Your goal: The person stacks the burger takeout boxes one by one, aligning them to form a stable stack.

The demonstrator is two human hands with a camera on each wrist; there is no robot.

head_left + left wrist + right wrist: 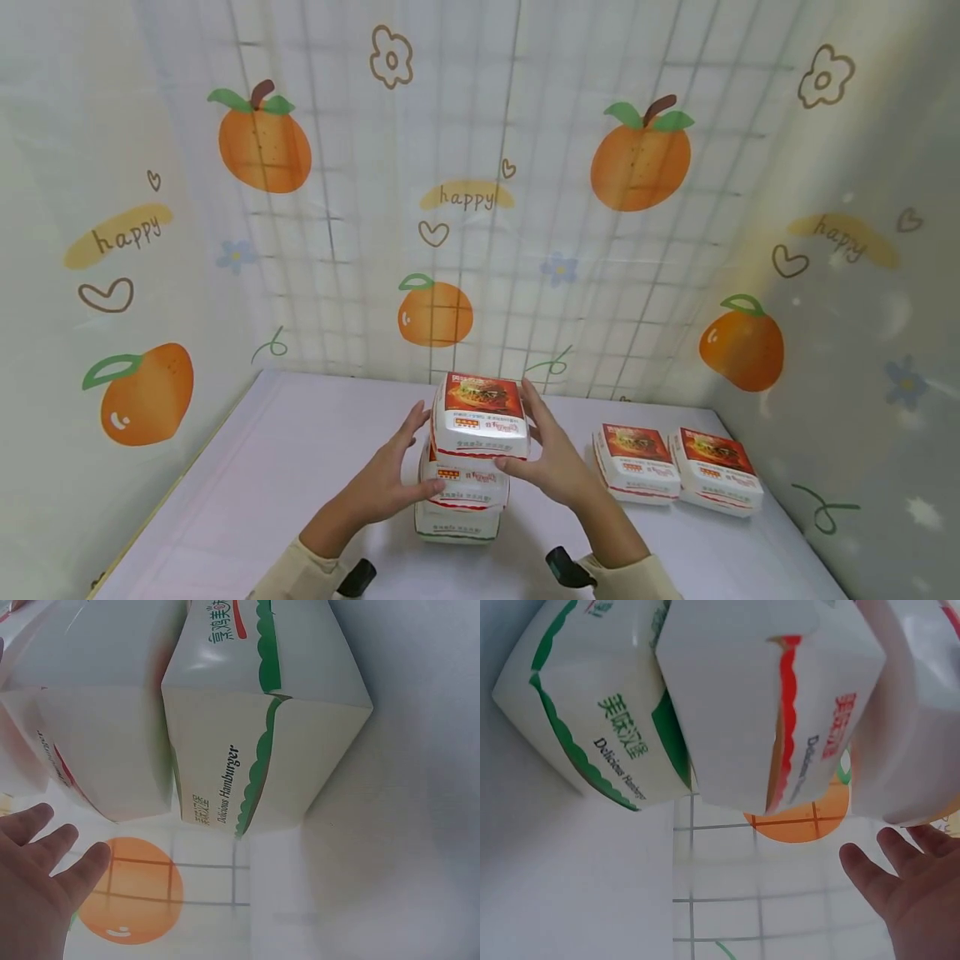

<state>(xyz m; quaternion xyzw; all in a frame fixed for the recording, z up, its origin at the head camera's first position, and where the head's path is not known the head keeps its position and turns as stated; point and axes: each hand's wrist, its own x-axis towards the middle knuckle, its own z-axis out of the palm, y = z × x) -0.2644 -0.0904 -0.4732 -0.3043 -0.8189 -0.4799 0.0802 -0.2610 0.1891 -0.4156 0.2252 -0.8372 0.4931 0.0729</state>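
Note:
Three white burger boxes stand stacked at the middle of the table: a top box with a red picture lid, a red-trimmed middle box and a green-trimmed bottom box. The stack is uneven, with the top box shifted to the right. My left hand is open beside the stack's left side, fingers straight, thumb by the middle box. On the right, my right hand is open along the top box, thumb under its edge. The left wrist view shows the bottom box and straight fingers apart from it. The right wrist view shows the middle box and fingers.
Two more burger boxes sit side by side on the white table to the right of the stack. Curtain walls printed with oranges close in the back and both sides. The table's left half is bare.

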